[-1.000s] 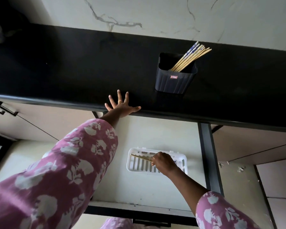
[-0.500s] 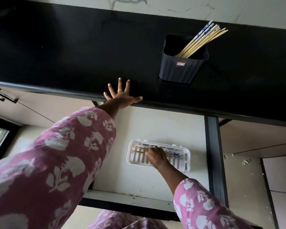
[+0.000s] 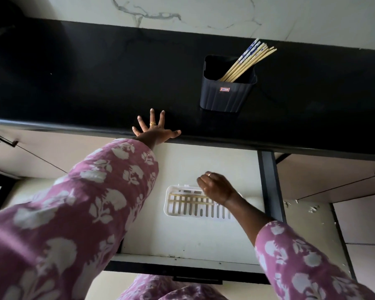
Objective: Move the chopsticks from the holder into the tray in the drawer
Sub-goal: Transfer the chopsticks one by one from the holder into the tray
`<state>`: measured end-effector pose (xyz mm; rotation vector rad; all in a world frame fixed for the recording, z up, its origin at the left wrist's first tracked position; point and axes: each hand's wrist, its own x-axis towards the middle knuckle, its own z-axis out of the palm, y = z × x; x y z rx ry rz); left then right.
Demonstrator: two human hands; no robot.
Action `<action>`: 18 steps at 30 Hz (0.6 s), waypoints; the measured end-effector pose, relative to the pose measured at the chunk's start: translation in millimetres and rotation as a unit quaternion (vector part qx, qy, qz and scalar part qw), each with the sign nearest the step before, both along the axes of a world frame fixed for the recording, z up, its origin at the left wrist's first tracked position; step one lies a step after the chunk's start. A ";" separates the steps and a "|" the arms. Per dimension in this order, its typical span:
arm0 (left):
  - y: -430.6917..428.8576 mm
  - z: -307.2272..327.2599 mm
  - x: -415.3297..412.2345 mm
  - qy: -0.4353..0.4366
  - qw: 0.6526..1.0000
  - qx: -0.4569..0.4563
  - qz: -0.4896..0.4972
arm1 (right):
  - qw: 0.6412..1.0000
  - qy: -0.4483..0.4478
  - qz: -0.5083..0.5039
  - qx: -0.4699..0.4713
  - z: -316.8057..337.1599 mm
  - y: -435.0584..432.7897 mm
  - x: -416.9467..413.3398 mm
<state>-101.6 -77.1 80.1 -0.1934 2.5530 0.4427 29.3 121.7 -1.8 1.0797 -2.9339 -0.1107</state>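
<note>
A dark ribbed holder (image 3: 226, 93) stands on the black counter with several wooden chopsticks (image 3: 249, 60) leaning out to the upper right. Below, a white slotted tray (image 3: 182, 207) lies in the open drawer (image 3: 182, 239), and thin chopsticks (image 3: 187, 195) lie along its far side. My right hand (image 3: 217, 187) hovers just above the tray's right part with its fingers loosely curled and nothing in them. My left hand (image 3: 155, 129) rests flat on the counter's front edge, fingers spread.
The black counter (image 3: 95, 79) runs across the view under a marbled white wall. Closed cabinet fronts with dark handles (image 3: 0, 138) flank the drawer. The drawer's dark right rail (image 3: 270, 182) stands close to my right forearm.
My right hand laid the chopsticks it held into the tray, let go and lifted up and to the right. My left hand has stayed on the counter edge.
</note>
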 end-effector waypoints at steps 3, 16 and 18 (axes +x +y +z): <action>0.1 4.7 2.1 -0.005 1.000 0.004 -0.008 | 0.990 0.114 -0.019 -0.086 34.2 15.2 -24.9; -0.1 6.2 -4.7 -0.029 1.000 0.009 0.000 | 0.834 0.238 -0.374 -0.330 161.6 62.7 -155.3; -0.1 4.1 -5.4 -0.026 1.000 0.009 0.002 | 0.804 0.169 -0.457 -0.342 176.6 61.2 -171.2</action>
